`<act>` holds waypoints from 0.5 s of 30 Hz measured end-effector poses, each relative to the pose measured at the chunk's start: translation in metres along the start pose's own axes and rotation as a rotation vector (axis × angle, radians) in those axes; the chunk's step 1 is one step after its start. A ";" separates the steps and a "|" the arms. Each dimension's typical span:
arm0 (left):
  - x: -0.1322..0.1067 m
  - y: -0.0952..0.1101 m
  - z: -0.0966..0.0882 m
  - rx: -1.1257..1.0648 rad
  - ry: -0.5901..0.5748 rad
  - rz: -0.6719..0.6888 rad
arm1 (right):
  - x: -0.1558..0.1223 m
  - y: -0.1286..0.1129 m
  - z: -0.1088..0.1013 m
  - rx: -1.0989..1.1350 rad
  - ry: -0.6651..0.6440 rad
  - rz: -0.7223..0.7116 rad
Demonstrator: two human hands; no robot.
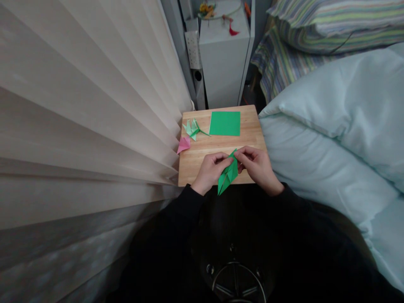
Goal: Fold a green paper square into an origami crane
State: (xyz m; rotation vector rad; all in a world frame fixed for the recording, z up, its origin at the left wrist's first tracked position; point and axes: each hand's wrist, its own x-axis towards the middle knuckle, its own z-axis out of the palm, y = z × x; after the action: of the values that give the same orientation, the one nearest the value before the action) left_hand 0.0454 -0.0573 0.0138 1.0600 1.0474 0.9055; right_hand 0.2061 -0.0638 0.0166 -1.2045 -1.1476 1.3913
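Observation:
A folded green origami paper, long and pointed at both ends, is held over the near edge of a small wooden table. My left hand pinches its left side, with the thumb lying on top. Near the upper tip, the thumb and fingers of my right hand grip the same paper. On the table behind my hands lies a green square stack of paper. To its left are a light and dark green folded paper piece with a thin stem and a pink folded paper piece.
Pleated curtains hang close along the table's left side. A bed with a pale blue quilt borders the right. Behind the table stands a white cabinet with a red tassel on top.

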 end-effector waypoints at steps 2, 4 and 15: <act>0.000 0.000 0.000 -0.004 0.005 -0.003 | 0.000 -0.001 0.001 0.028 -0.008 0.008; 0.000 -0.001 0.001 -0.010 0.003 -0.001 | 0.000 -0.001 0.001 0.057 -0.002 0.010; 0.003 -0.005 0.000 0.054 -0.001 0.076 | 0.003 0.003 -0.001 0.038 0.019 0.010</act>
State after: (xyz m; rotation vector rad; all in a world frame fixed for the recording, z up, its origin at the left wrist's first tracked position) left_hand 0.0467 -0.0561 0.0080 1.1519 1.0416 0.9416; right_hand 0.2069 -0.0607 0.0135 -1.1950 -1.0987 1.4007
